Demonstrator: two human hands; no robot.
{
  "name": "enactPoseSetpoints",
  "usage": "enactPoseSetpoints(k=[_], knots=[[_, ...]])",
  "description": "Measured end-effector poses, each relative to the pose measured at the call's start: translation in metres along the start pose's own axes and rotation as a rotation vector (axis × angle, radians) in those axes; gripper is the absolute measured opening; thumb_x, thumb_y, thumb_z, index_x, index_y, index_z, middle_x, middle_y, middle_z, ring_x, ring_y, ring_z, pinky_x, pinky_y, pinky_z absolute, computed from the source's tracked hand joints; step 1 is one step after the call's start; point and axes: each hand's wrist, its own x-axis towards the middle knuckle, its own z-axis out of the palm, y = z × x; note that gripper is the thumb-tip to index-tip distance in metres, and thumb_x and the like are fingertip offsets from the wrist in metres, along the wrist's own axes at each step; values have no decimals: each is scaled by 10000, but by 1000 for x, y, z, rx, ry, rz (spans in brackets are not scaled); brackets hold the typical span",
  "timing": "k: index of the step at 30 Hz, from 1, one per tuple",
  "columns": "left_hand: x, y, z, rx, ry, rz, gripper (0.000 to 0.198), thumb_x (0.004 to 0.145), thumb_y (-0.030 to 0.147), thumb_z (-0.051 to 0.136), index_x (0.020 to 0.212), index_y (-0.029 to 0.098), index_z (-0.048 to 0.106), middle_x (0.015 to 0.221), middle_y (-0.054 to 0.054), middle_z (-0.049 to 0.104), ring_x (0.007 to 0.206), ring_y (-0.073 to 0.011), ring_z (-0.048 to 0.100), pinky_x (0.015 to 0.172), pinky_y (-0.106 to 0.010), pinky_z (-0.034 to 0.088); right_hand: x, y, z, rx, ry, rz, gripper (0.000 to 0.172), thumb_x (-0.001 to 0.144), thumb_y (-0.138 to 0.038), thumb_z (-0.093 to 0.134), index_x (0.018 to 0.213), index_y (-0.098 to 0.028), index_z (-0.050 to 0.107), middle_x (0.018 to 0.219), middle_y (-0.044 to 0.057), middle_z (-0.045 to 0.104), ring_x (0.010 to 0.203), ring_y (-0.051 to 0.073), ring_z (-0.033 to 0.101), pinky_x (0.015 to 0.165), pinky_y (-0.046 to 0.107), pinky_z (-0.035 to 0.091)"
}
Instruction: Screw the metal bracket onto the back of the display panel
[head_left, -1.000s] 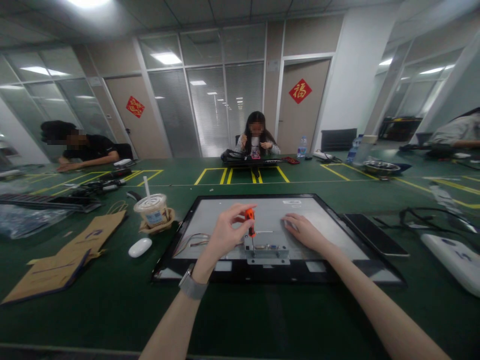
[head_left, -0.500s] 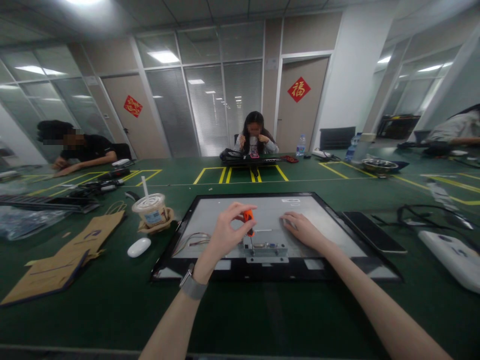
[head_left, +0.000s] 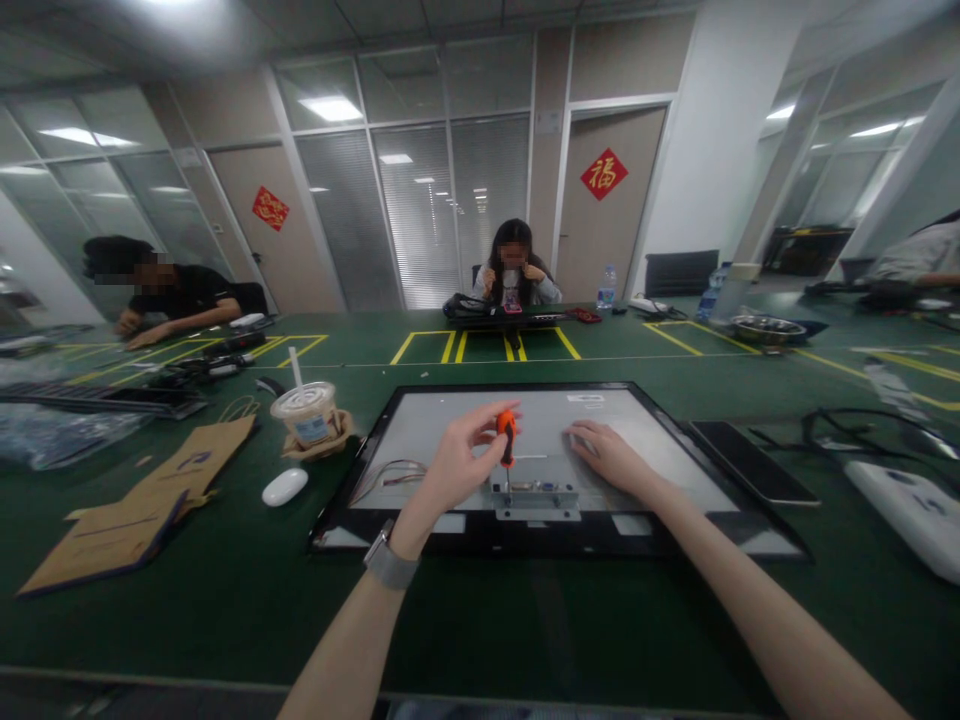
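Observation:
My left hand (head_left: pixel 469 455), with a watch on its wrist, grips an orange and black screwdriver (head_left: pixel 507 438) between thumb and fingers. The screwdriver stands upright, its thin shaft reaching down to the left part of a metal bracket (head_left: pixel 544 503) with connector ports. The bracket lies near the front edge of a flat display panel (head_left: pixel 420 425), back side up with a black frame. Lying flat on the panel, right of the bracket, is my right hand (head_left: pixel 607 455), fingers stretched out. Thin cables (head_left: pixel 394 475) rest on the panel's left part.
Left of the panel are a drink cup (head_left: pixel 311 425) in a cardboard holder, a white mouse (head_left: pixel 285 487) and a brown paper bag (head_left: pixel 165 490). To the right lie a black phone-like slab (head_left: pixel 750 465), a white device (head_left: pixel 904 515) and black cables (head_left: pixel 832 425). Other people sit across the table.
My left fingers have loosened and shifted on the screwdriver's handle, showing more of it. The whole view has moved slightly. My right hand stays in place on the panel.

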Motion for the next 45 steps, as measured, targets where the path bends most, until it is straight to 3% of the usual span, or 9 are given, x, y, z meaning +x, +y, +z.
enactPoseSetpoints(k=[6, 11, 16, 21, 28, 34, 41, 45], knots=[[0, 1, 0, 53, 49, 77, 335, 874, 214, 640, 1201, 192, 708, 1027, -70, 644, 935, -169, 647, 849, -312, 588, 0, 1, 2, -20, 4, -6, 385, 975, -272, 445, 1268, -174, 675, 1327, 165, 653, 1206, 315, 621, 1071, 487, 452], [0, -1, -2, -13, 10, -31, 399, 915, 186, 549, 1303, 195, 641, 1161, -102, 672, 996, -189, 674, 874, -339, 594, 0, 1, 1, -19, 13, -9, 370, 967, -272, 461, 1255, -200, 683, 1316, 149, 663, 1211, 306, 619, 1075, 475, 452], [0, -3, -1, 64, 39, 37, 346, 884, 220, 644, 1226, 214, 699, 1082, -80, 675, 952, -178, 657, 854, -312, 585, 0, 0, 0, -1, 7, -9, 373, 964, -281, 465, 1257, -203, 683, 1318, 150, 662, 1218, 311, 615, 1077, 486, 447], [0, 1, -1, -38, -14, -20, 383, 924, 202, 557, 1294, 197, 655, 1154, -111, 693, 1019, -208, 682, 899, -352, 583, 0, 0, -1, 1, 3, -4, 374, 968, -284, 463, 1262, -210, 681, 1316, 142, 664, 1220, 306, 617, 1085, 481, 441], [2, 1, 1, 63, 94, 75, 273, 845, 211, 687, 1113, 201, 740, 972, -57, 641, 879, -160, 643, 784, -284, 595, 1, 5, 4, -16, 15, -14, 370, 974, -276, 455, 1258, -202, 680, 1318, 147, 660, 1214, 298, 620, 1073, 469, 454], [0, -1, 1, 6, 22, 9, 399, 912, 199, 566, 1303, 200, 646, 1089, -90, 689, 975, -191, 679, 855, -341, 607, 0, 8, 6, -11, 30, -21, 363, 970, -287, 464, 1250, -211, 682, 1316, 142, 663, 1211, 301, 622, 1071, 476, 456], [1, -1, 2, 134, 124, 114, 268, 853, 229, 683, 1114, 206, 738, 939, -44, 612, 856, -154, 627, 786, -283, 596, 0, 6, 5, -19, 18, -16, 382, 977, -290, 451, 1270, -186, 673, 1321, 153, 657, 1215, 302, 617, 1081, 468, 447], [1, 3, 1, 31, 37, 65, 331, 923, 204, 555, 1223, 203, 693, 1138, -94, 627, 993, -182, 650, 820, -290, 593, 1, 6, 4, -10, 24, -14, 370, 973, -280, 460, 1261, -198, 678, 1317, 147, 660, 1211, 296, 618, 1074, 464, 453]])
